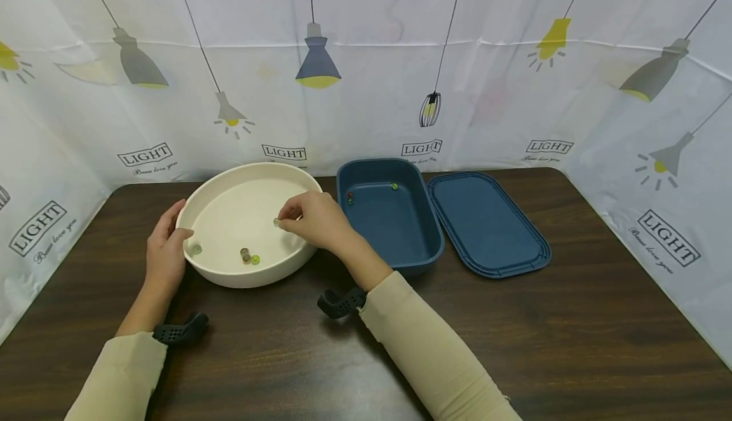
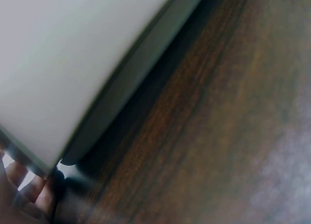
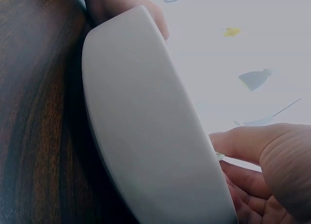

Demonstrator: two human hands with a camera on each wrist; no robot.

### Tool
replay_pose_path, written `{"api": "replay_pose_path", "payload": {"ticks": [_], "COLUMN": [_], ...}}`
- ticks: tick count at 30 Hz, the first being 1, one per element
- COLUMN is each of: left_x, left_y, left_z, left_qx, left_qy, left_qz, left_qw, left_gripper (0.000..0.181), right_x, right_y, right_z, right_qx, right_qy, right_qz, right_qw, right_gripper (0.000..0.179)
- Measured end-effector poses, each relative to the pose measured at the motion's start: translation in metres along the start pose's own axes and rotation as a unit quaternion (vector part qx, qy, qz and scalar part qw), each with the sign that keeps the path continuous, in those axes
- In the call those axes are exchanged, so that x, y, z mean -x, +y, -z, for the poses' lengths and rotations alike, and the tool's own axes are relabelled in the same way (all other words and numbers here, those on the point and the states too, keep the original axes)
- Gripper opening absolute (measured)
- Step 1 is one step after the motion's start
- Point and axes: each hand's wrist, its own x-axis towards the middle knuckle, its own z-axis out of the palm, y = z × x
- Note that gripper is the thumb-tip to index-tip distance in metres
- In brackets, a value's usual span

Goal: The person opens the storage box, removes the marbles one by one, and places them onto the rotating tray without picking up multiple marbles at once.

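Got a marble (image 1: 276, 222) pinched in the right hand's (image 1: 314, 219) fingers, over right part of round white bowl (image 1: 240, 199), opening up; gripping its left rim with left hand (image 1: 164, 249). To the right, see blue box (image 1: 380, 221), long axis near-far, then lid (image 1: 488, 224), slanting far-left to near-right. All on dark wood tabletop (image 1: 257, 364), against lamp-print curtain (image 1: 366, 116).

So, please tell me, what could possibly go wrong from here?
The small round translucent marble pinched in the right hand could slip and roll away. Also, the left hand grips the round, shallow off-white bowl by its edge; a careless pull might tilt it, sending the small coloured marbles inside rolling.
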Motion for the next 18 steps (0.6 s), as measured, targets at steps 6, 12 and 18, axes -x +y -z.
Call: {"api": "replay_pose_path", "payload": {"ticks": [6, 12, 18], "left_x": [-0.0002, 0.0009, 0.0015], "left_y": [-0.0010, -0.0003, 0.0016], "left_z": [0.0001, 0.0005, -0.0005], "left_qx": [-0.002, -0.006, 0.000], "left_qy": [0.003, 0.006, 0.007], "left_qz": [0.003, -0.002, -0.008], "left_qw": [1.0000, 1.0000, 0.9999], "left_gripper": [0.059, 0.059, 0.059], "right_x": [0.0001, 0.0005, 0.0008], "right_y": [-0.0001, 0.0000, -0.0004], "right_z": [-0.0008, -0.0014, -0.0004], "right_qx": [-0.003, -0.011, -0.008], "right_qy": [0.002, 0.002, 0.002], "right_qz": [0.001, 0.004, 0.003], "right_qw": [1.0000, 0.9999, 1.0000], "right_gripper": [0.012, 0.013, 0.014]}}
